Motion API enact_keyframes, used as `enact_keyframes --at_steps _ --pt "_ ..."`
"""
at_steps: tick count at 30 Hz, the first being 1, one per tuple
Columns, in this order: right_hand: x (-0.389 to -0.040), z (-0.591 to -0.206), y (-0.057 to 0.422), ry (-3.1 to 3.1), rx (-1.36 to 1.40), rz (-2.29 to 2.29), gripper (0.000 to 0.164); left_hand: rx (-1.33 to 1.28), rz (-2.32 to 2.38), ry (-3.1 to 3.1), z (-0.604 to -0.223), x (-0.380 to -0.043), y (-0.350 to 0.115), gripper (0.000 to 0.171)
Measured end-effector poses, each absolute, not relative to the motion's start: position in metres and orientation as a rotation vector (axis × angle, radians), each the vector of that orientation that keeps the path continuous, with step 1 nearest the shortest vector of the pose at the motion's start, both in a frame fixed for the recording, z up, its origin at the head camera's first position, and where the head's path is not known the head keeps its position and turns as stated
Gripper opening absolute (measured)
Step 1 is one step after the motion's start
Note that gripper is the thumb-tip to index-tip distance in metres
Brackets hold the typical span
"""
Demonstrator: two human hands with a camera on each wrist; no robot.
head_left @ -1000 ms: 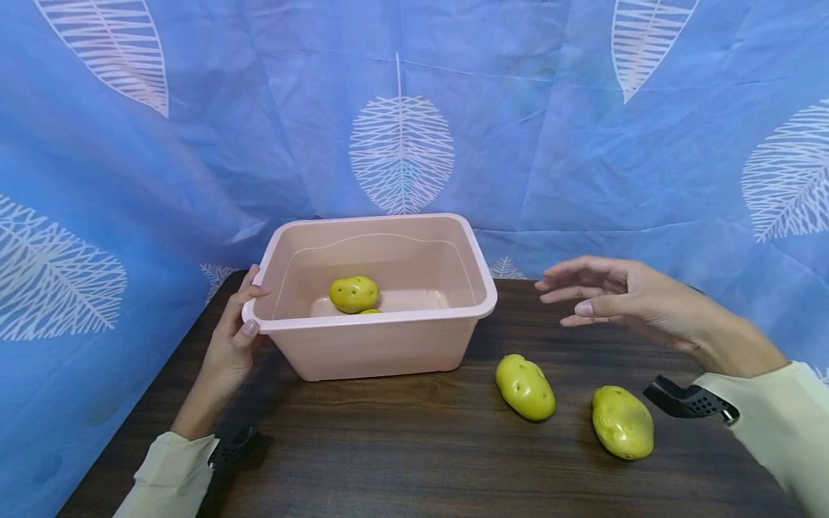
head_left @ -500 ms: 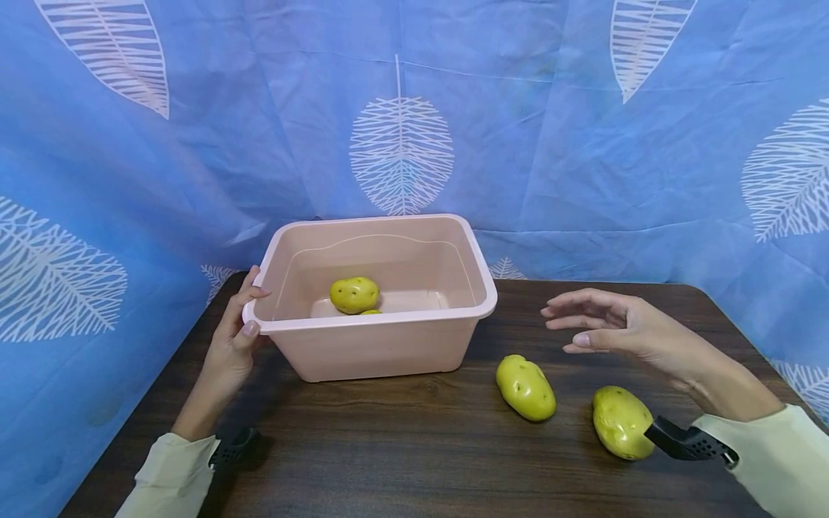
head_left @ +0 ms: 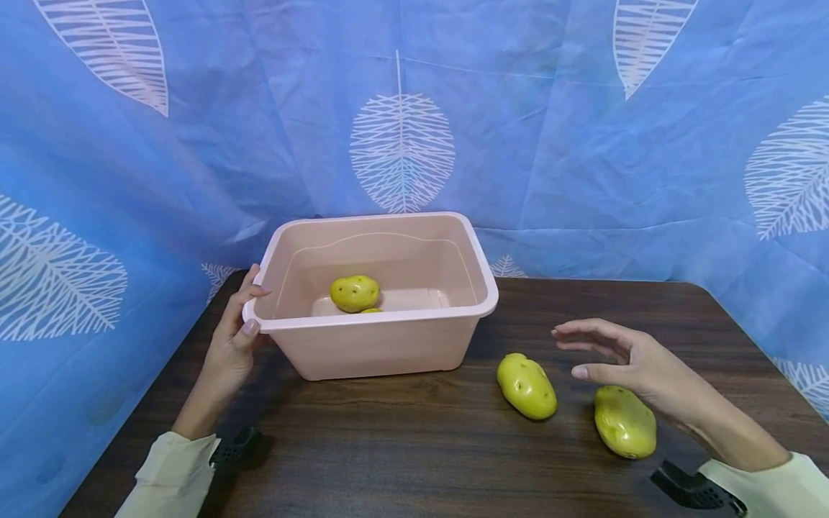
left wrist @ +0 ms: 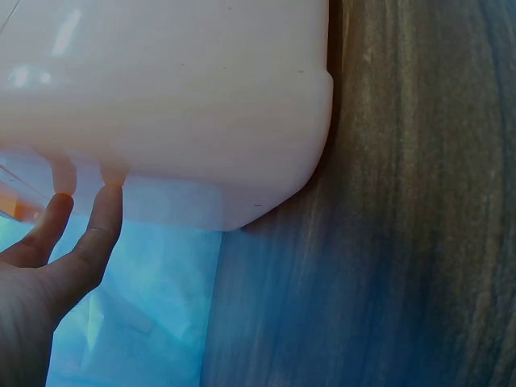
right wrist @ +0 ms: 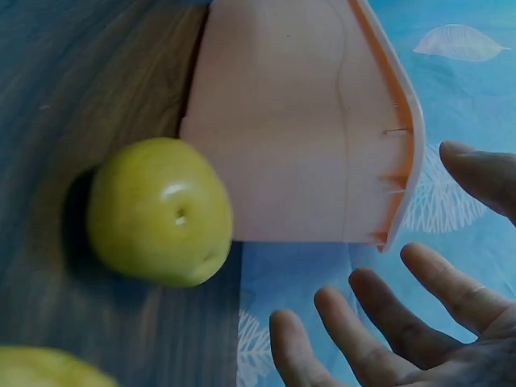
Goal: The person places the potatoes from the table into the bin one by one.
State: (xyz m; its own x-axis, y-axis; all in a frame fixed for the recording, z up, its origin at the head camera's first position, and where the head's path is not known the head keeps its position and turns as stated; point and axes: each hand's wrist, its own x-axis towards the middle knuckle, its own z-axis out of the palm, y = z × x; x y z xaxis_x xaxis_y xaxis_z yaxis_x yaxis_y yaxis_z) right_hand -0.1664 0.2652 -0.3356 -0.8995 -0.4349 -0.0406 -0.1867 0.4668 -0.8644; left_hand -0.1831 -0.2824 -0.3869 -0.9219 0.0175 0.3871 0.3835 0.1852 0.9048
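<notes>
At the left end of a pale pink plastic bin [head_left: 376, 345], my left hand [head_left: 232, 338] grips the rim, its thumb on the near corner; in the left wrist view its fingers [left wrist: 95, 242] reach the bin's outer wall. One yellow-green potato [head_left: 354, 293] lies inside, and a sliver of a second one shows behind the front wall. To the right of the bin, two more potatoes rest on the table: a nearer-bin potato [head_left: 527, 386] and a right-hand potato [head_left: 624, 421]. Above them hovers my right hand [head_left: 637, 367], fingers spread and holding nothing, partly covering the right-hand potato's top.
A dark wood-grain table [head_left: 401, 453] bears everything. Behind and at the left hangs a blue cloth [head_left: 518, 144] with white leaf prints, close to the bin's back. A black strap [head_left: 696, 489] circles the right wrist.
My right hand has come down and slightly right, from beside the bin to over the loose potatoes. The left hand, the bin and the potatoes have stayed in place.
</notes>
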Motion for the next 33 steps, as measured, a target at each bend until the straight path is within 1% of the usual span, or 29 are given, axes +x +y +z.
enact_keyframes --at_steps 8,13,17,24,33 --pt "-0.149 -0.36 0.291 2.612 -0.442 -1.303 0.052 -0.376 -1.816 -2.162 -0.386 -0.183 -0.282 0.046" --pt "-0.141 -0.375 0.3 2.787 -0.362 -1.15 0.056 -0.379 -1.813 -2.167 -0.386 -0.183 -0.282 0.045" --pt "-0.134 -0.385 0.302 2.896 -0.288 -0.987 0.062 -0.392 -1.81 -2.164 -0.387 -0.184 -0.283 0.045" --pt "-0.128 -0.399 0.299 2.958 -0.19 -0.829 0.073 -0.4 -1.821 -2.151 -0.389 -0.185 -0.283 0.045" --pt "-0.122 -0.414 0.296 3.03 -0.167 -0.726 0.085 -0.386 -1.797 -2.173 -0.389 -0.185 -0.284 0.046"
